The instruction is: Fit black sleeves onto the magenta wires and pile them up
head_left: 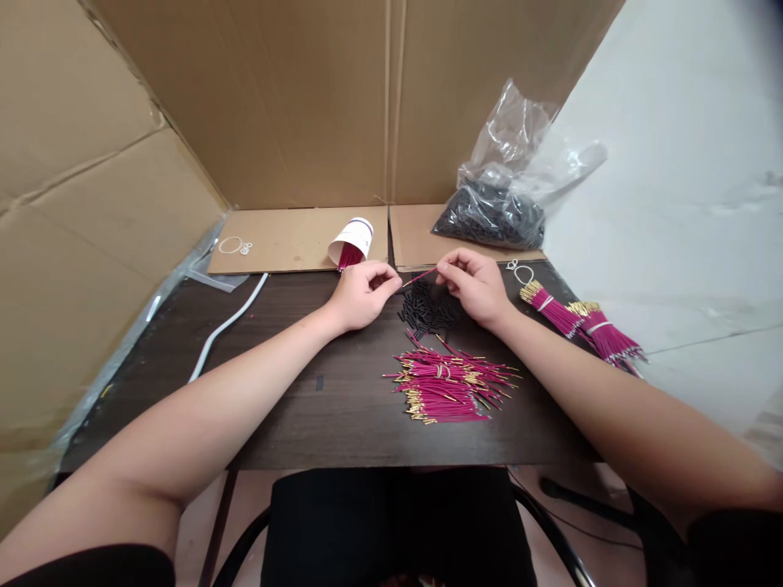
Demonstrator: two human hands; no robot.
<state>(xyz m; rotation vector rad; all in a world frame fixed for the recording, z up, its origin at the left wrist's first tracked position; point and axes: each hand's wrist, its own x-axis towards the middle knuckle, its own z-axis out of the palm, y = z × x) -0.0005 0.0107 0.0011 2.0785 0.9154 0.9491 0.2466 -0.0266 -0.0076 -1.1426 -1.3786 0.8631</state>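
Between my two hands a thin magenta wire [421,275] is stretched above the table. My left hand [365,295] pinches near its gold-coloured left end; whether a small sleeve is in those fingertips is too small to tell. Closed on the wire's other end is my right hand [471,281]. Just below them lies a loose heap of short black tubes [428,310]. Closer to me is a pile of magenta wires [449,379] with gold tips, part of it tied by a band. A white paper cup [353,236] lies tipped behind my left hand, with magenta wires inside.
A clear bag of black tubes [495,212] rests at the back right on cardboard [287,232]. Banded wire bundles [559,314] lie on the right. A pale tube [229,324] crosses the left of the dark table [275,399]. Cardboard walls [275,98] stand behind and left.
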